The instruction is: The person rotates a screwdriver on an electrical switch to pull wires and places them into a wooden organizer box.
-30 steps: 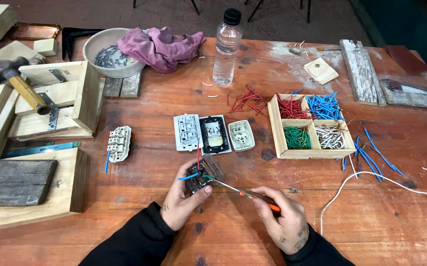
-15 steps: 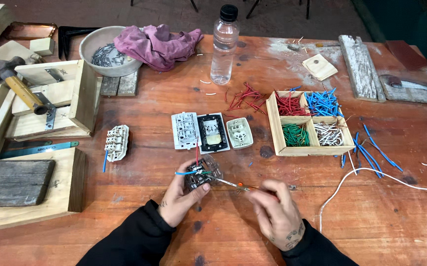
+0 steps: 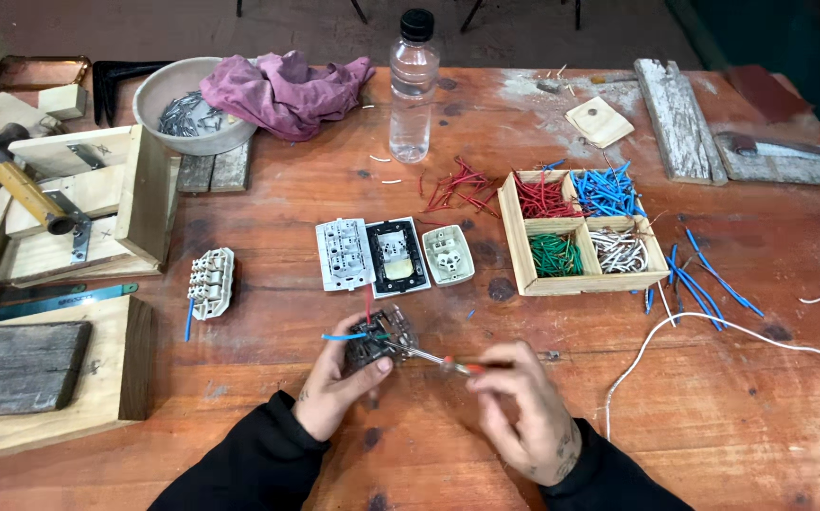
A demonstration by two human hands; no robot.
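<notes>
My left hand [image 3: 339, 383] grips a small dark electrical switch module [image 3: 379, 338] just above the wooden table [image 3: 268, 199]. A blue wire [image 3: 343, 336] and a red wire [image 3: 368, 305] stick out of the module. My right hand [image 3: 523, 409] holds a thin screwdriver [image 3: 438, 360] with an orange handle, its metal tip set against the module. Just beyond lie three wall-plate parts side by side: a white switch block [image 3: 343, 254], a black-framed plate [image 3: 396, 255] and a small white socket [image 3: 449, 255].
A wooden tray [image 3: 584, 227] holds red, blue, green and white wire pieces. Loose blue wires [image 3: 703, 279] and a white cable [image 3: 713, 331] lie right. A plastic bottle [image 3: 411, 90], a bowl [image 3: 168, 90] with a pink rag [image 3: 282, 90], a hammer [image 3: 12, 180], wooden blocks [image 3: 97, 199] and another switch block [image 3: 210, 283] sit left and behind.
My right hand has shifted slightly and turned the screwdriver at the module. My left hand keeps its hold on the module.
</notes>
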